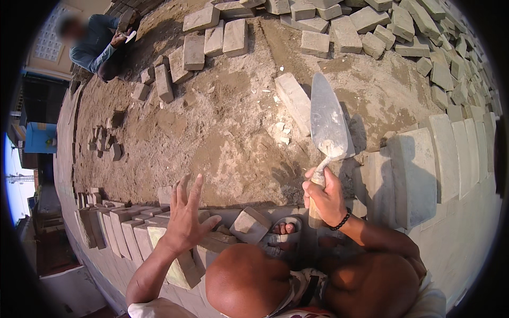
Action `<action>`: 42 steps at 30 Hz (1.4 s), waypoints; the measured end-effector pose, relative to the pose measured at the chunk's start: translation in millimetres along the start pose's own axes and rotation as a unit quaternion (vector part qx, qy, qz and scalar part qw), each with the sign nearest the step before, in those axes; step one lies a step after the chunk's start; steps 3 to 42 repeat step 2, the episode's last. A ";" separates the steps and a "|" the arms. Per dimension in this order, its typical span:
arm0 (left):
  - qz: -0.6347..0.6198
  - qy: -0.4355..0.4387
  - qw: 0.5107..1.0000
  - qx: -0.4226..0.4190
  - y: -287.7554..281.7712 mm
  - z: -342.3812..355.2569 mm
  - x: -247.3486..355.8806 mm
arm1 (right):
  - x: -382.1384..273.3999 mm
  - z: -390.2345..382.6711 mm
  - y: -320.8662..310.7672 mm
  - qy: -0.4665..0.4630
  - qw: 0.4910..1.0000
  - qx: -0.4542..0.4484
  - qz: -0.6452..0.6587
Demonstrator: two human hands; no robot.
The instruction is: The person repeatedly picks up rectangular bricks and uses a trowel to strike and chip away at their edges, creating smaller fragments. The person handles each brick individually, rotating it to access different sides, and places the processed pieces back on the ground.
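My right hand (327,197) is closed round the wooden handle of a trowel (327,114), whose pointed, mortar-smeared metal blade is raised and points away from me. A dark beaded bracelet circles that wrist. Fingers spread and holding nothing, my left hand (187,219) hovers over the row of paving bricks on my left. Close to it, a grey brick (251,225) lies beside my sandalled foot. Beyond the trowel, a long brick (293,100) rests on the sandy ground, partly covered by the blade.
A large heap of loose bricks (419,32) fills the far right. More bricks (214,40) lie scattered ahead. Laid bricks (461,153) form a paved edge at right. Another person (98,45) crouches at far left with a tool in hand. Small brick pieces (103,140) lie at left.
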State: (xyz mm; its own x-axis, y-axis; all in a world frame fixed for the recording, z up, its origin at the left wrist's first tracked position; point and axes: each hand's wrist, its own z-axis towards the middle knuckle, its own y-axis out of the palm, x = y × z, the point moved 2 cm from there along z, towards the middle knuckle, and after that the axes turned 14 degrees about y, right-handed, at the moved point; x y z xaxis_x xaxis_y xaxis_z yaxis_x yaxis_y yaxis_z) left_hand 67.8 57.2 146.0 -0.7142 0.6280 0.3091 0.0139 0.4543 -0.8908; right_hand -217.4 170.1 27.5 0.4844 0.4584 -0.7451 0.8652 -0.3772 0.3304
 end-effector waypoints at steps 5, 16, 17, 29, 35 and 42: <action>-0.010 0.063 0.998 -0.027 2.5 37.1 6.0 | -11.9 -7.2 -5.2 -0.039 0.999 0.017 0.027; -0.010 0.063 0.998 -0.027 2.5 37.1 6.0 | -11.9 -7.2 -5.2 -0.039 0.999 0.017 0.027; -0.010 0.063 0.998 -0.027 2.5 37.1 6.0 | -11.9 -7.2 -5.2 -0.039 0.999 0.017 0.027; -0.010 0.063 0.998 -0.027 2.5 37.1 6.0 | -11.9 -7.2 -5.2 -0.039 0.999 0.017 0.027; -0.010 0.063 0.998 -0.027 2.5 37.1 6.0 | -11.9 -7.2 -5.2 -0.039 0.999 0.017 0.027; -0.010 0.063 0.998 -0.027 2.5 37.1 6.0 | -11.9 -7.2 -5.2 -0.039 0.999 0.017 0.027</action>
